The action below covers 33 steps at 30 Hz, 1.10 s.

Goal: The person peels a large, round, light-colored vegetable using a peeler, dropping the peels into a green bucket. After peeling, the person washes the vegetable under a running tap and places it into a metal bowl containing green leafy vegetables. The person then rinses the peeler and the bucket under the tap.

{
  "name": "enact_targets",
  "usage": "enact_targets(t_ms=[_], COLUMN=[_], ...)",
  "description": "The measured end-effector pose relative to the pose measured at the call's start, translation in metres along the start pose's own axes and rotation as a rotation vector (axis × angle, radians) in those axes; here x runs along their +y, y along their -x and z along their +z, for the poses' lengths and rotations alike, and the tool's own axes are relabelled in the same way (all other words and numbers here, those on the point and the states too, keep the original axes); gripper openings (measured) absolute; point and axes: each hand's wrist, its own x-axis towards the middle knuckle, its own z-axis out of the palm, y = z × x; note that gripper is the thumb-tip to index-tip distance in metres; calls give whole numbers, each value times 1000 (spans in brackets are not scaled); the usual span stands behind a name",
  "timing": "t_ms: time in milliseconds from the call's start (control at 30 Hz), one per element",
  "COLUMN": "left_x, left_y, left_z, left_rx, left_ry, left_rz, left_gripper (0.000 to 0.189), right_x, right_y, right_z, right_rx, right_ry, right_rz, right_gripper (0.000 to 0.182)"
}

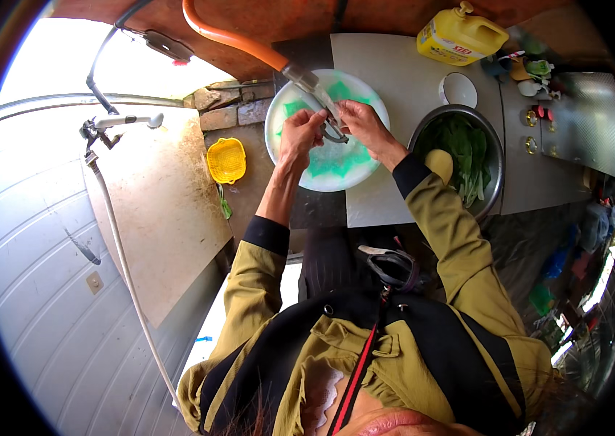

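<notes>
Above a white and green basin (340,166), both of my hands meet at a dark metal kitchen tool (333,133), which looks like a peeler or scissors; its exact kind cannot be told. My left hand (301,133) pinches it from the left. My right hand (364,126) has its fingers on its right side. Water runs onto the tool and my right fingers from the metal end (301,76) of an orange hose (236,41). The basin appears to hold water.
At the right stands a steel bowl (498,163) with green leafy vegetables (462,152) and a yellowish oval piece (439,165). Behind are a white bowl (459,90) and a yellow jug (460,37). A yellow plastic basket (226,161) lies left, near a wall-mounted shower head (147,120).
</notes>
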Motion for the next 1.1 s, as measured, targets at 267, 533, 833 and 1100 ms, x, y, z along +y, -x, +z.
enact_targets(t_ms=[267, 533, 833, 1100], left_x=[-3, -13, -18, -13], left_y=[4, 11, 7, 12], left_z=[21, 35, 37, 45], left_rx=[97, 79, 115, 119], left_ry=[42, 133, 285, 318], left_rz=[-28, 1, 8, -14], left_gripper=[16, 17, 15, 17], right_x=[13, -4, 5, -7], right_y=[7, 20, 33, 50], right_z=[-1, 3, -6, -14], right_rx=[133, 264, 359, 321], right_ry=[316, 547, 618, 1119], right_rz=[-115, -176, -535, -811], right_gripper=[20, 16, 22, 23])
